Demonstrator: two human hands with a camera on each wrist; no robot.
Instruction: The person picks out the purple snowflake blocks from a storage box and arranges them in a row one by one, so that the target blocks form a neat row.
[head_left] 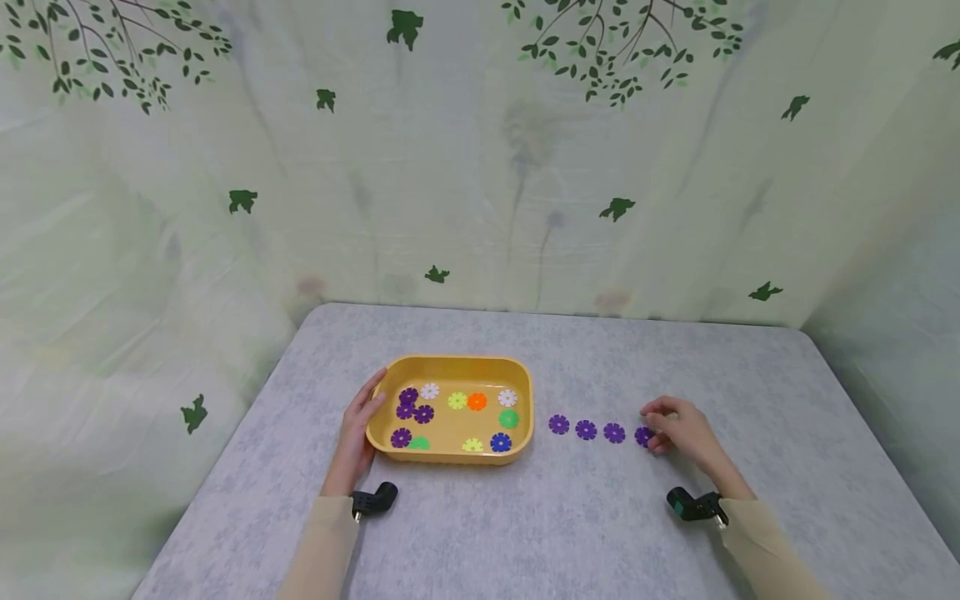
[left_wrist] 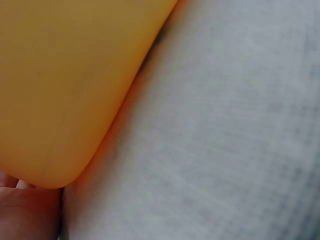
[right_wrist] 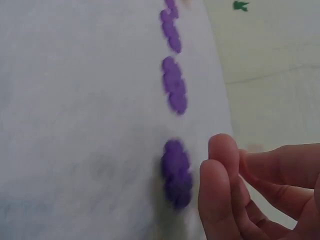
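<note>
My left hand (head_left: 358, 433) grips the left side of a yellow plastic tray (head_left: 450, 457); in the left wrist view the tray wall (left_wrist: 65, 90) hides most of the fingers. Snowflake-shaped plastic discs lie in the tray, among them a purple disc (head_left: 401, 437), an orange disc (head_left: 477, 402) and a blue disc (head_left: 501, 442). To the right of the tray, several purple discs (head_left: 586, 430) form a row on the table. My right hand (head_left: 681, 432) is beside the rightmost purple disc (right_wrist: 176, 175), its fingers loosely bent and apart from the disc, with nothing visible between them.
The grey table (head_left: 570, 525) runs back to a pale curtain (head_left: 465, 183) printed with leaves and branches. White, yellow and green discs (head_left: 508, 418) also lie in the tray. A black wrist camera (head_left: 375, 499) sits on each forearm.
</note>
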